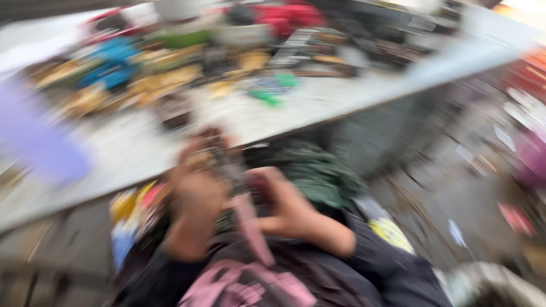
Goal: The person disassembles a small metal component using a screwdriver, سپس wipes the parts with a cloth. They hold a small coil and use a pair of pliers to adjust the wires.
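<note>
i'm holding a small dark part [219, 162] between both hands, just below the counter [318, 105] edge. my left hand [193, 196] is curling around it, my right hand [281, 202] pinching beside. too blurred to tell what's done; work looks midway.

The whole view is smeared by motion blur. A pale grey table [318, 105] runs slantwise across the upper frame, crowded with blurred clutter. At right lies a grey floor [455, 199] strewn with scraps, under bright, even light.
</note>
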